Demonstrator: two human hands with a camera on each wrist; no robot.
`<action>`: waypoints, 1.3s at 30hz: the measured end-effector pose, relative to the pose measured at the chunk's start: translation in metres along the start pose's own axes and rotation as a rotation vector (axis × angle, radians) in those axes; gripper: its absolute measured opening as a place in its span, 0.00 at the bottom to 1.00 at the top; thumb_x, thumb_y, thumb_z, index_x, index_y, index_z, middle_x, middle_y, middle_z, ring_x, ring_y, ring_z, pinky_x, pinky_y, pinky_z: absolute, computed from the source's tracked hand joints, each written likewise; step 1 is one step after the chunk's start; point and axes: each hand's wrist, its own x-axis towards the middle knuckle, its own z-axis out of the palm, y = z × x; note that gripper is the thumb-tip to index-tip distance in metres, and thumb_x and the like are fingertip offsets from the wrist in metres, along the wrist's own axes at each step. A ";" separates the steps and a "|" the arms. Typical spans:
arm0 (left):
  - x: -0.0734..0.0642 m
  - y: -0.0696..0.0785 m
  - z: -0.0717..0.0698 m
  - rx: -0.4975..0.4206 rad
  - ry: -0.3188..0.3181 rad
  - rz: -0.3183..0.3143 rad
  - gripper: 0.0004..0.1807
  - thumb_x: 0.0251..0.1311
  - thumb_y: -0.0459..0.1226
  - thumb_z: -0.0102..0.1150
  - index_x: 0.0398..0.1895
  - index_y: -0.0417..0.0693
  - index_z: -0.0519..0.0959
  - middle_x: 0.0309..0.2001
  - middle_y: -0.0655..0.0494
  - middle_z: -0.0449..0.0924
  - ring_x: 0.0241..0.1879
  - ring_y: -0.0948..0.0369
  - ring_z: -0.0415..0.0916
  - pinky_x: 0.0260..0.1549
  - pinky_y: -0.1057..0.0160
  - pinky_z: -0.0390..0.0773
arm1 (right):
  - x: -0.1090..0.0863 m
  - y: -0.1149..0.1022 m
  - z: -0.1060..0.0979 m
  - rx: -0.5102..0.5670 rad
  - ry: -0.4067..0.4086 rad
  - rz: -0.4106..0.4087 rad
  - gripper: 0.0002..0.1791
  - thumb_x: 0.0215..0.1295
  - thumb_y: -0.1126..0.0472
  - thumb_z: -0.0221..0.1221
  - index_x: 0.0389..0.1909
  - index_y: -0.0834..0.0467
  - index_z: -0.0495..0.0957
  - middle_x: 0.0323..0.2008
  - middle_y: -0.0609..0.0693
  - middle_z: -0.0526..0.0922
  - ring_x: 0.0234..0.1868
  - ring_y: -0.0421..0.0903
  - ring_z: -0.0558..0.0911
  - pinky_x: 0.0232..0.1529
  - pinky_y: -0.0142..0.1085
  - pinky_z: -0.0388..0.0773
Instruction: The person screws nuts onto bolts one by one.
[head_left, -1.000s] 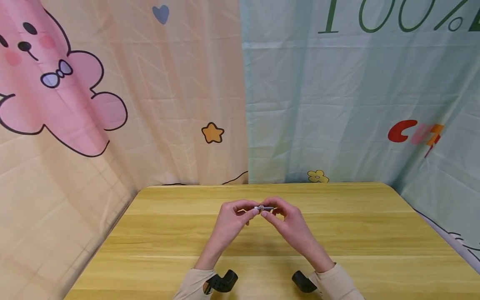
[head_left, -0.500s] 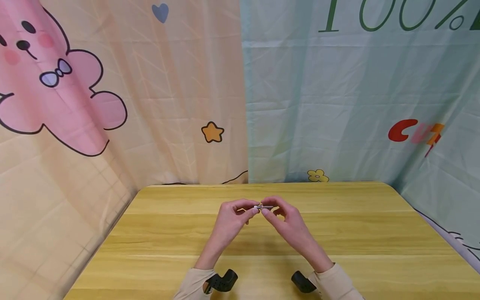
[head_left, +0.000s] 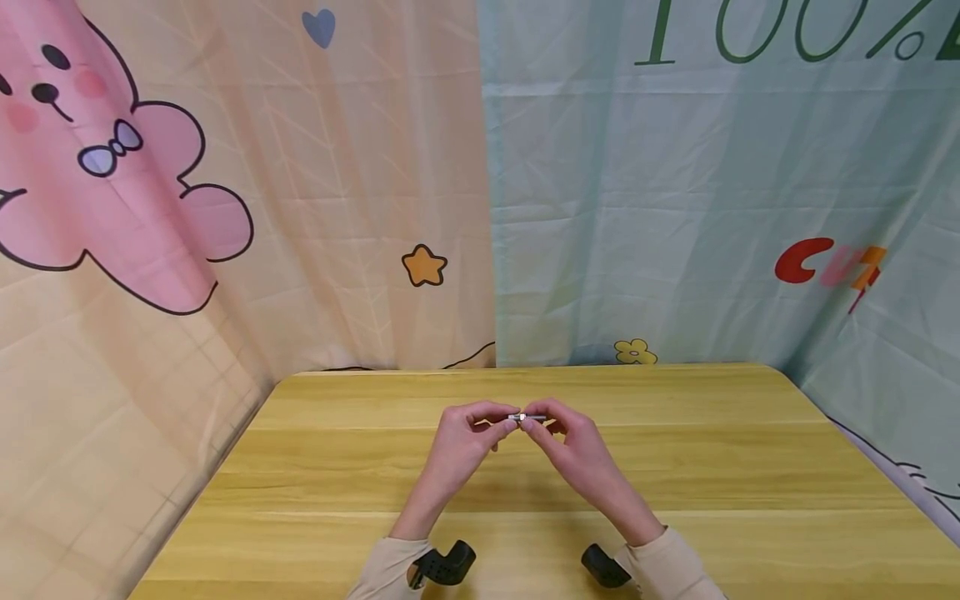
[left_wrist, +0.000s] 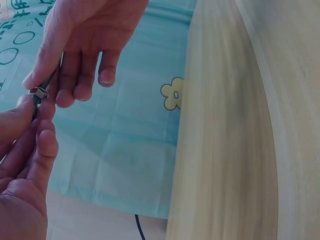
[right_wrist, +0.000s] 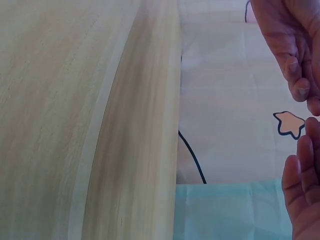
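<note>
A small metal bolt (left_wrist: 35, 102) with a hex nut (left_wrist: 38, 92) on its thread is held between both hands above the table. My left hand (head_left: 465, 437) pinches one end of the bolt between thumb and fingertips. The thumb and index finger of my right hand (head_left: 577, 446) pinch right at the nut, and the slim shaft (head_left: 536, 417) runs back under that hand's fingers. In the left wrist view the other fingers of the right hand (left_wrist: 95, 40) hang loosely downward. From the right wrist view the bolt is out of sight, with only parts of both hands at the right edge.
Under the hands lies a light wooden table (head_left: 360, 483). Patterned curtains (head_left: 637, 208) stand behind it and at both sides. Black wrist devices (head_left: 446, 562) sit at both cuffs. A dark cable (left_wrist: 139, 227) hangs beyond the table edge.
My right thumb and index finger have shifted slightly down at the nut, and the nut shows a brighter face. The left hand stays in place.
</note>
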 end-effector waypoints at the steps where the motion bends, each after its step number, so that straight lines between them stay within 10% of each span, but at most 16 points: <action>1: 0.000 0.002 0.000 0.002 -0.003 -0.001 0.08 0.62 0.32 0.64 0.43 0.44 0.87 0.38 0.52 0.84 0.30 0.59 0.76 0.27 0.68 0.75 | 0.000 0.000 0.000 -0.005 0.003 0.010 0.07 0.70 0.50 0.59 0.42 0.48 0.82 0.39 0.39 0.82 0.41 0.42 0.79 0.43 0.39 0.77; 9: -0.010 0.030 -0.001 0.000 -0.014 0.003 0.08 0.63 0.28 0.62 0.44 0.37 0.85 0.38 0.48 0.84 0.29 0.60 0.74 0.27 0.70 0.74 | -0.001 -0.001 0.001 0.000 -0.007 0.085 0.11 0.71 0.47 0.57 0.45 0.46 0.82 0.41 0.39 0.82 0.44 0.40 0.78 0.48 0.44 0.74; 18: -0.009 0.029 -0.001 -0.016 0.006 0.000 0.08 0.63 0.29 0.63 0.44 0.39 0.86 0.37 0.50 0.84 0.27 0.60 0.74 0.26 0.69 0.73 | 0.001 -0.001 0.000 0.045 -0.010 -0.026 0.13 0.65 0.64 0.65 0.48 0.50 0.79 0.44 0.42 0.81 0.45 0.41 0.79 0.48 0.40 0.77; 32: -0.010 0.029 0.000 -0.013 -0.006 -0.007 0.08 0.62 0.29 0.64 0.43 0.39 0.86 0.37 0.52 0.85 0.28 0.61 0.75 0.27 0.69 0.74 | -0.001 -0.004 0.001 -0.023 0.000 0.065 0.10 0.71 0.47 0.56 0.38 0.46 0.83 0.34 0.39 0.83 0.38 0.40 0.79 0.44 0.44 0.76; 39: -0.010 0.031 0.000 -0.015 0.018 -0.009 0.08 0.62 0.29 0.63 0.43 0.39 0.86 0.37 0.51 0.85 0.26 0.60 0.73 0.26 0.70 0.73 | 0.000 -0.001 -0.001 0.043 -0.018 0.026 0.12 0.69 0.52 0.62 0.50 0.49 0.79 0.45 0.41 0.81 0.49 0.41 0.78 0.47 0.41 0.76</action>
